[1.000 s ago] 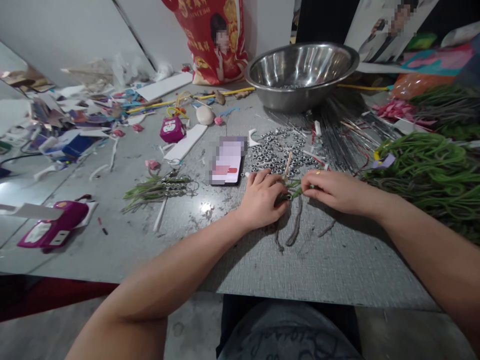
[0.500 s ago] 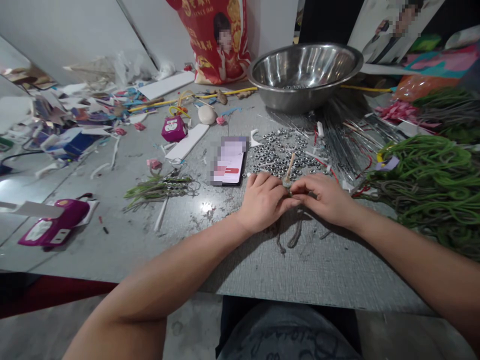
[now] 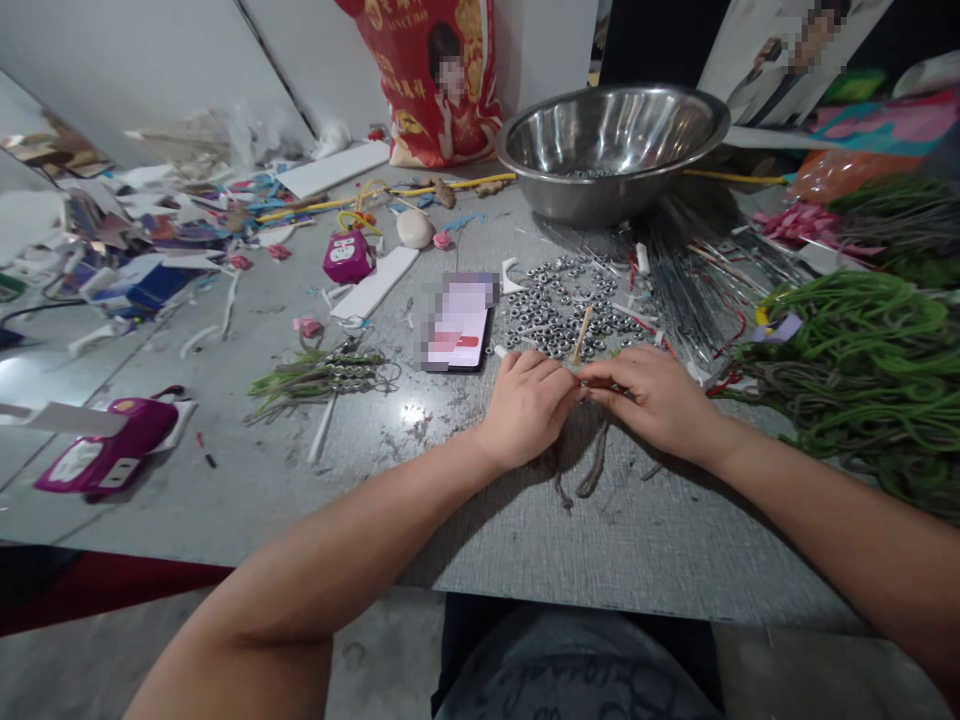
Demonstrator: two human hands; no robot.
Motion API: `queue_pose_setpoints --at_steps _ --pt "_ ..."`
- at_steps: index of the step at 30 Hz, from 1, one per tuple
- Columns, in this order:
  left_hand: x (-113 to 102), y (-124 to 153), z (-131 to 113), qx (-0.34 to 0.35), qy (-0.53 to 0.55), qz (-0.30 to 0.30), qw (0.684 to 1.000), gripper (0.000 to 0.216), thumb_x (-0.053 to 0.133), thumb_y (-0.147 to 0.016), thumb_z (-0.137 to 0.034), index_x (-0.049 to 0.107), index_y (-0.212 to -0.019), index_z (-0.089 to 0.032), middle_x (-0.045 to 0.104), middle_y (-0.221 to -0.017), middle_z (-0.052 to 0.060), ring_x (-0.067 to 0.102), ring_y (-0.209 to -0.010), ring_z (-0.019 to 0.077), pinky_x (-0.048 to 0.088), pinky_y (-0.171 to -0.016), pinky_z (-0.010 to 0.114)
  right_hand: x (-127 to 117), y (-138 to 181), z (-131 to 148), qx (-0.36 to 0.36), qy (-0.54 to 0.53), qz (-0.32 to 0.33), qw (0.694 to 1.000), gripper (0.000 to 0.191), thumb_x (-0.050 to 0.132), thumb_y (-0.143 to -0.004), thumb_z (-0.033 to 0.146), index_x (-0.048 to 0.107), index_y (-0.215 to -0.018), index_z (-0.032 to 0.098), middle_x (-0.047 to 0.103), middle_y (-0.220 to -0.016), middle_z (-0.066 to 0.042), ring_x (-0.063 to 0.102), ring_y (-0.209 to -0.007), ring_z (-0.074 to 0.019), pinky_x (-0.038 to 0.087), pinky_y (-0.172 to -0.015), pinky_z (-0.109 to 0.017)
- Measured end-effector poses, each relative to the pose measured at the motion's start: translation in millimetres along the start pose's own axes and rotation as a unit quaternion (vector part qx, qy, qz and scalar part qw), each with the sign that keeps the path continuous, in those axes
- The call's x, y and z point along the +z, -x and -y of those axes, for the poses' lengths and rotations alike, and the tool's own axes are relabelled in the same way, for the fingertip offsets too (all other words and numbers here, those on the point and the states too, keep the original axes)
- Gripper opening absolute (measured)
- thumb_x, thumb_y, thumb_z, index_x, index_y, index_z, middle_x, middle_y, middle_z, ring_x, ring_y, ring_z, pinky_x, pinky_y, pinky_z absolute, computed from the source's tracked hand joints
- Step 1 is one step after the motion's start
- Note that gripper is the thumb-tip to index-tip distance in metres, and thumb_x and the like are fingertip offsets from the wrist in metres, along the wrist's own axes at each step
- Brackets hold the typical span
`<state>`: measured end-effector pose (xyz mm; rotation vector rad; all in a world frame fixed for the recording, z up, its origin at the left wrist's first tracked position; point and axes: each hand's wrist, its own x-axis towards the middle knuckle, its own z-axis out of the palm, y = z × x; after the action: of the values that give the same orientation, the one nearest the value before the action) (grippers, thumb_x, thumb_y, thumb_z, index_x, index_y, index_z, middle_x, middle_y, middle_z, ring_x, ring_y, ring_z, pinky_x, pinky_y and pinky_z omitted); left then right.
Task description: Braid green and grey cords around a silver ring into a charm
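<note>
left grip [image 3: 527,405], right grip [image 3: 654,395]: tips together | clamped item: hidden, cannot tell | metal beads [image 3: 551,315] just beyond, presumably for reach

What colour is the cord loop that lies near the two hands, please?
The cord loop is grey; it shows best in the head view.

At six o'clock I see a grey top [image 3: 600,650] with dark, script-like lettering [image 3: 581,685], darker cloth [image 3: 459,640] beside it.

The cord [image 3: 594,468] lies before the beads [image 3: 551,305], the bowl [image 3: 600,200] behind them.
</note>
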<state>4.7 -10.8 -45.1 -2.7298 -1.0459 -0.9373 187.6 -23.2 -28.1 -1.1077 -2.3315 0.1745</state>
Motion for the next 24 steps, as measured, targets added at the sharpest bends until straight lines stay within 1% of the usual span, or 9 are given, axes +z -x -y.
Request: queue_pose_setpoints --at_steps 3,7,10,13,18,20,24 --pt "-0.5 0.4 -0.4 -0.009 0.015 -0.002 1.000 0.031 0.038 -0.094 -0.030 0.057 -0.073 -0.017 0.063 -0.072 0.002 0.047 -0.074 0.0169 0.033 -0.070 0.032 0.4 1.1 -1.5 -0.012 0.040 -0.011 0.999 0.026 0.043 -0.091 0.030 0.067 -0.094 0.020 0.063 -0.070 -0.004 0.054 -0.069 -0.0181 0.036 -0.065 -0.031" --pt "-3.2 0.7 -0.5 -0.023 0.033 0.013 0.999 0.027 0.042 -0.092 -0.027 0.057 -0.071 -0.017 0.063 -0.072 0.002 0.048 -0.075 0.0169 0.034 -0.071 0.032 0.6 1.7 -2.9 -0.017 0.082 -0.001 0.996 0.031 0.040 -0.092 0.034 0.069 -0.093 0.022 0.057 -0.063 -0.003 0.050 -0.065 -0.0177 0.034 -0.063 -0.030" --pt "-5.3 0.2 -0.8 -0.046 0.052 0.037 0.997 0.021 0.047 -0.088 -0.024 0.057 -0.071 -0.019 0.063 -0.072 0.000 0.050 -0.077 0.0167 0.035 -0.072 0.032 -0.2 1.9 -2.6 -0.034 0.088 -0.006 0.996 0.029 0.041 -0.091 0.031 0.069 -0.093 0.024 0.060 -0.065 -0.003 0.051 -0.068 -0.0186 0.034 -0.065 -0.032" --pt "-5.7 -0.7 -0.8 -0.062 0.077 0.044 0.994 0.017 0.051 -0.086 -0.021 0.056 -0.070 -0.019 0.062 -0.068 -0.001 0.051 -0.077 0.0161 0.035 -0.072 0.031 -1.7 2.1 -2.3 -0.062 0.089 -0.021 0.994 0.026 0.043 -0.091 0.027 0.068 -0.094 0.025 0.065 -0.069 -0.002 0.052 -0.071 -0.0186 0.034 -0.069 -0.033" --pt "-3.6 -1.2 0.3 -0.074 0.085 0.042 0.993 0.024 0.050 -0.088 -0.029 0.056 -0.067 -0.019 0.059 -0.063 -0.001 0.051 -0.075 0.0160 0.036 -0.071 0.030 -4.2 2.8 -3.0 -0.118 0.113 -0.034 0.986 0.023 0.047 -0.090 0.022 0.068 -0.095 0.025 0.070 -0.074 0.000 0.053 -0.071 -0.0171 0.034 -0.071 -0.034" --pt "-3.0 -0.8 0.8 -0.069 0.081 0.036 0.994 0.027 0.049 -0.089 -0.031 0.056 -0.066 -0.019 0.059 -0.063 0.000 0.051 -0.076 0.0162 0.036 -0.071 0.031 -4.3 2.8 -3.1 -0.124 0.111 -0.040 0.985 0.021 0.048 -0.090 0.023 0.068 -0.095 0.025 0.070 -0.073 0.000 0.054 -0.070 -0.0167 0.035 -0.071 -0.033" --pt "-3.2 0.1 1.5 -0.060 0.087 0.024 0.994 0.028 0.047 -0.090 -0.033 0.057 -0.068 -0.019 0.059 -0.062 -0.001 0.051 -0.076 0.0161 0.036 -0.071 0.031 -2.6 2.6 -2.4 -0.113 0.096 -0.048 0.988 0.021 0.047 -0.091 0.025 0.068 -0.092 0.025 0.069 -0.071 0.001 0.054 -0.069 -0.0159 0.036 -0.070 -0.032"
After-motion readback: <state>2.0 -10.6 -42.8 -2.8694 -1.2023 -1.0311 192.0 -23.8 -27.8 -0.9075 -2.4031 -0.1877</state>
